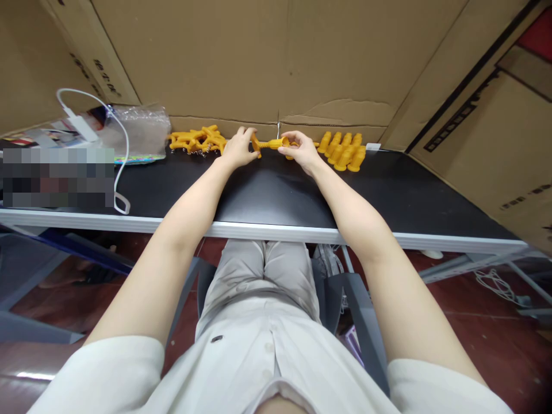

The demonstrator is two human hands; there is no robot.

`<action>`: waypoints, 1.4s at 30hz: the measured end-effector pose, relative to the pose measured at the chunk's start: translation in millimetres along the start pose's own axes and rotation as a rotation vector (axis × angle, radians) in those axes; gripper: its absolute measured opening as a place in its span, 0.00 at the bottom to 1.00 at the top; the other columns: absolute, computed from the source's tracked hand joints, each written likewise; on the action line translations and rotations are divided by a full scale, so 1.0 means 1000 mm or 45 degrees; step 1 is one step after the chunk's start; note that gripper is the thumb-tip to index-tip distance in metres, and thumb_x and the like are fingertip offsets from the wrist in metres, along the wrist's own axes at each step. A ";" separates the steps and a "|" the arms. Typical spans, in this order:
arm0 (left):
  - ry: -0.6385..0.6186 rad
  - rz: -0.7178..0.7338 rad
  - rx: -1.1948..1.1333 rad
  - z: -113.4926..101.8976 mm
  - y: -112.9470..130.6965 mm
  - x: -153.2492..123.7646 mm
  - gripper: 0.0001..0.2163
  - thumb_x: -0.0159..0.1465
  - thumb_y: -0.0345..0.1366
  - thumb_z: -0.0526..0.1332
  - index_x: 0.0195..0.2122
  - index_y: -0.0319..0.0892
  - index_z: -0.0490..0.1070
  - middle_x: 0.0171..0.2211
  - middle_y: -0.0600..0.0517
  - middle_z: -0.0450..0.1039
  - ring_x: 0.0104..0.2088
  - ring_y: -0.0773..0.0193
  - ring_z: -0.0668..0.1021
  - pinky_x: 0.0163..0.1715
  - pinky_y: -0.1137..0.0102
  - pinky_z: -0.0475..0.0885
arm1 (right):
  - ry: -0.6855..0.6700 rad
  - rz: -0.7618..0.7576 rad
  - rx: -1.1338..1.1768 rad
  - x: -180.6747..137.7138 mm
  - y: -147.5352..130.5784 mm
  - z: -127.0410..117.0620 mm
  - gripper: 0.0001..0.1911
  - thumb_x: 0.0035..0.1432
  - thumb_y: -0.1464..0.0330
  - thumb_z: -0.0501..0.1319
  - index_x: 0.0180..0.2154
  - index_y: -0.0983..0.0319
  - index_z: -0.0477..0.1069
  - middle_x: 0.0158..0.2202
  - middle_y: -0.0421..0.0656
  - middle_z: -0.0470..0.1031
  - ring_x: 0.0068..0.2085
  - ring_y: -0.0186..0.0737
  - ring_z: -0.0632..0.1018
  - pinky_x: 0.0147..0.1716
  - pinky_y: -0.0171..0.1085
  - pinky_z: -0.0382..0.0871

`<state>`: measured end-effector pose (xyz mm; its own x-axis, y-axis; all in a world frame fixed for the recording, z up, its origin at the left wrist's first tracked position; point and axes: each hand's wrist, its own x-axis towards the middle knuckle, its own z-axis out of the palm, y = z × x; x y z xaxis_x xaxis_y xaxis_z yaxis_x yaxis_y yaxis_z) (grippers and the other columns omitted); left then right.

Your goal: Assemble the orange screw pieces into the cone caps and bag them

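Note:
My left hand (pixel 238 148) is closed, thumb and fingers pinching a yellow plastic piece (pixel 256 146) with a thin, ridged stem that points right. The stem meets the end of a yellow plastic sleeve (pixel 276 143), which lies level between my hands. My right hand (pixel 302 150) grips the sleeve's wider end between thumb and fingers. To the left of my left hand lies a pile of branching yellow plastic pieces (pixel 196 139) with small shiny metal bits along its lower edge. Several yellow flared sleeves (pixel 345 152) stand upright in rows to the right of my right hand. Other yellow parts behind my right fingers are partly hidden.
A black tabletop (pixel 276 195) with a silver front edge (pixel 276 232) carries everything. Cardboard walls (pixel 259 57) close off the back and right. On the left lie a clear plastic bag (pixel 140 129), a white adapter (pixel 83 125) and its looping white cable (pixel 126 155).

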<state>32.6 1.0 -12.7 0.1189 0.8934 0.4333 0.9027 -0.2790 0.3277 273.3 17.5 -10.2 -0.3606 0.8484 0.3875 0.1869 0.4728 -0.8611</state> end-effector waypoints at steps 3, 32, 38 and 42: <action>-0.026 -0.003 -0.001 0.001 -0.003 0.002 0.37 0.65 0.42 0.73 0.75 0.47 0.65 0.73 0.35 0.67 0.71 0.37 0.75 0.71 0.50 0.70 | 0.004 -0.054 -0.137 0.002 0.000 0.002 0.33 0.51 0.51 0.81 0.52 0.57 0.75 0.59 0.50 0.81 0.57 0.48 0.84 0.60 0.48 0.81; -0.068 0.005 -0.038 0.009 -0.008 0.007 0.30 0.69 0.33 0.66 0.72 0.39 0.70 0.72 0.35 0.71 0.73 0.41 0.75 0.76 0.53 0.67 | -0.264 0.076 -1.446 -0.004 -0.005 0.009 0.37 0.79 0.65 0.52 0.84 0.59 0.54 0.86 0.50 0.46 0.86 0.61 0.46 0.80 0.75 0.33; -0.083 -0.005 -0.026 0.007 -0.003 0.005 0.28 0.68 0.32 0.65 0.70 0.38 0.71 0.70 0.35 0.73 0.72 0.42 0.75 0.76 0.53 0.66 | 0.122 0.322 -1.619 -0.003 -0.016 -0.014 0.40 0.76 0.74 0.54 0.84 0.72 0.50 0.85 0.61 0.42 0.86 0.64 0.46 0.80 0.73 0.32; -0.109 -0.013 -0.021 0.005 0.001 0.002 0.29 0.68 0.33 0.64 0.71 0.37 0.71 0.70 0.34 0.73 0.71 0.42 0.76 0.75 0.51 0.68 | 0.399 0.638 -1.725 0.002 -0.014 -0.043 0.32 0.76 0.79 0.54 0.78 0.77 0.63 0.79 0.77 0.54 0.81 0.75 0.61 0.74 0.83 0.43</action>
<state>35.3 4.6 -15.3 0.1451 0.9230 0.3565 0.8972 -0.2746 0.3458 309.5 22.6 17.0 0.1722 0.9190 0.3547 0.9846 -0.1711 -0.0349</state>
